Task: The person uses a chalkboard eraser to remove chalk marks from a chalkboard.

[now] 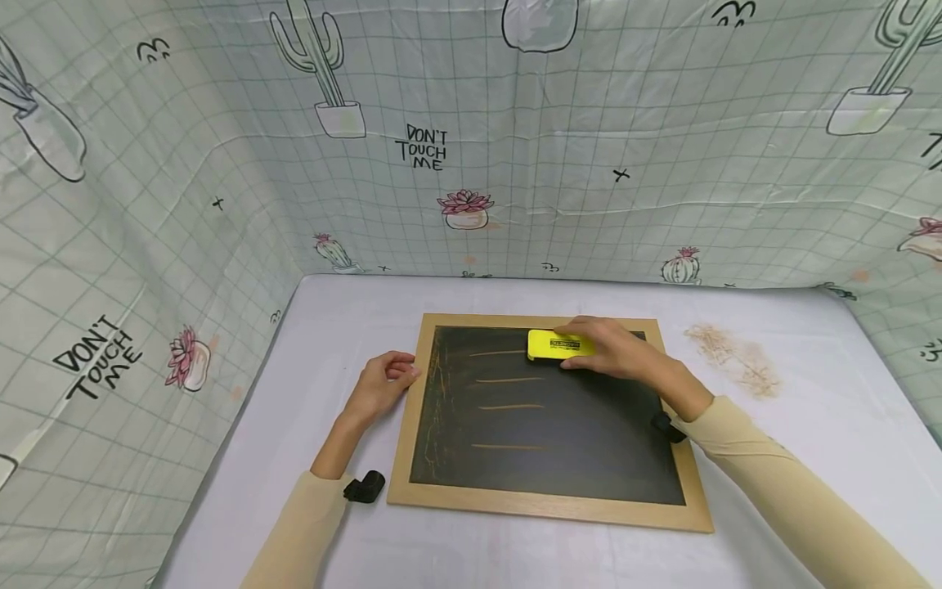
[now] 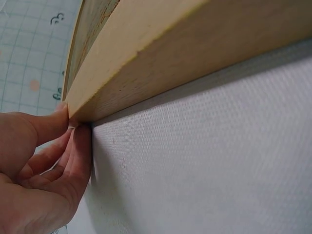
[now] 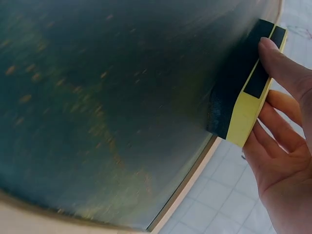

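A blackboard (image 1: 589, 442) in a light wooden frame lies on the table, with several short orange chalk strokes and chalk smears along its left side. My right hand (image 1: 614, 348) grips a yellow and black board eraser (image 1: 553, 345) against the board near its top edge. In the right wrist view, the thumb presses one long side of the eraser (image 3: 246, 114), fingers on the other side, dark felt against the board. At the board's left edge, my left hand (image 1: 379, 384) pinches the wooden frame (image 2: 146, 63); its thumb lies on the frame and the fingertips sit low beside it.
Orange chalk dust (image 1: 732, 356) lies scattered on the white tabletop (image 1: 346, 319) right of the board. Grid-patterned cloth (image 1: 545, 213) with cactus drawings hangs behind and at the sides. A black wrist device (image 1: 365, 487) is on the left sleeve.
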`<state>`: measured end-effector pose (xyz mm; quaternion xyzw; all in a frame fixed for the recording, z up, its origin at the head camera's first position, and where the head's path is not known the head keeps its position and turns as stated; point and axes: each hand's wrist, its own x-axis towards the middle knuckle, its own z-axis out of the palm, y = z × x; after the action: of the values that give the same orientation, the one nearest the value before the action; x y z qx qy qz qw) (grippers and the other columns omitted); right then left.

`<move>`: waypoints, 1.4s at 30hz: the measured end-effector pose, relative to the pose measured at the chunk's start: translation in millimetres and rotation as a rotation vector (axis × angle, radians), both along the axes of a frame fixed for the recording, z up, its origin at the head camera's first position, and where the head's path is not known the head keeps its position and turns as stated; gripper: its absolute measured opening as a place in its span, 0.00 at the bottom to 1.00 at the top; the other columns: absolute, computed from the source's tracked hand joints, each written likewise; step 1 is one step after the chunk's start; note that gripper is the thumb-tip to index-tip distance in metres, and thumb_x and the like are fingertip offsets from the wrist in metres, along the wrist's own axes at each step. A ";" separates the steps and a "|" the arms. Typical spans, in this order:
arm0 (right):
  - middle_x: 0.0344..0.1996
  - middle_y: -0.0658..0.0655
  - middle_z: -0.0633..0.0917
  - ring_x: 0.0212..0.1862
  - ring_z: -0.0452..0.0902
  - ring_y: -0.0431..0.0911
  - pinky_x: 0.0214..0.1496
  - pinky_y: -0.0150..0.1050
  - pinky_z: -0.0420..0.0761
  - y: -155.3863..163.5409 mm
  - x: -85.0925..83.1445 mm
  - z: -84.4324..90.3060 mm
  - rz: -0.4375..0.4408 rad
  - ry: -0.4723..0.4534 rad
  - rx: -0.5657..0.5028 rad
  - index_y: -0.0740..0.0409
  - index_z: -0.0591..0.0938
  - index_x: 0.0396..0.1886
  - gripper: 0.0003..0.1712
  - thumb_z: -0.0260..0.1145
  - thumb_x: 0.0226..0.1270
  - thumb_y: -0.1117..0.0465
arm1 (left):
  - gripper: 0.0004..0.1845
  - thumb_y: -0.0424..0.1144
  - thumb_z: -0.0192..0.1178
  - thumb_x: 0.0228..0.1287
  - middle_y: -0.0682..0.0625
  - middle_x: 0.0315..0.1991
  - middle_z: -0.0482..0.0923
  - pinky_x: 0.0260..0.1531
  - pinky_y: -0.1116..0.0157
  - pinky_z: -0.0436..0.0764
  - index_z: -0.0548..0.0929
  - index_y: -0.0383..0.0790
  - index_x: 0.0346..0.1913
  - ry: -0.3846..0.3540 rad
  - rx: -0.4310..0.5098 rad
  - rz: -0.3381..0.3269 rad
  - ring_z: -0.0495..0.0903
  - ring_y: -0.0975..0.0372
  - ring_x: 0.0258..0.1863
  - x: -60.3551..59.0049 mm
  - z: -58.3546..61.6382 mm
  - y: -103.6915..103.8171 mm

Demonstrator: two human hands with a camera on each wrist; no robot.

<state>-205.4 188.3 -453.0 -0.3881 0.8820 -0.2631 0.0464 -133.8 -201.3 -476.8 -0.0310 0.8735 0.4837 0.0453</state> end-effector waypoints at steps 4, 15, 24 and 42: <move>0.57 0.66 0.83 0.56 0.81 0.59 0.57 0.57 0.79 -5.4 -1.9 -0.3 0.007 -0.017 0.008 0.68 0.80 0.64 0.31 0.77 0.64 0.60 | 0.17 0.31 0.64 0.72 0.38 0.43 0.82 0.40 0.67 0.76 0.80 0.24 0.58 -0.005 0.000 0.002 0.80 0.53 0.42 -0.3 -0.4 0.1; 0.57 0.64 0.83 0.54 0.81 0.56 0.57 0.55 0.79 -22.6 -6.7 0.6 0.026 -0.038 0.011 0.67 0.80 0.65 0.31 0.77 0.65 0.59 | 0.17 0.31 0.63 0.72 0.38 0.43 0.81 0.39 0.68 0.75 0.80 0.24 0.58 -0.003 0.014 -0.001 0.80 0.53 0.42 -1.2 1.6 -1.6; 0.58 0.65 0.83 0.54 0.80 0.55 0.56 0.54 0.78 -41.2 -10.3 -1.0 0.036 -0.036 0.037 0.67 0.80 0.65 0.33 0.77 0.64 0.57 | 0.17 0.31 0.64 0.72 0.38 0.44 0.82 0.41 0.66 0.76 0.79 0.24 0.58 -0.009 0.004 -0.003 0.80 0.52 0.43 -1.1 0.1 -3.0; 0.58 0.64 0.82 0.53 0.80 0.54 0.58 0.51 0.79 -75.6 -12.5 -1.7 0.120 -0.032 0.033 0.67 0.80 0.65 0.32 0.77 0.65 0.57 | 0.17 0.32 0.64 0.73 0.38 0.43 0.81 0.40 0.65 0.76 0.80 0.24 0.58 -0.009 0.001 -0.003 0.80 0.54 0.41 -1.4 -1.5 -0.3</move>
<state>-217.9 112.8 -454.7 -0.4353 0.8606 -0.2513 0.0824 -135.2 -201.5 -478.3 -0.0319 0.8732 0.4838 0.0497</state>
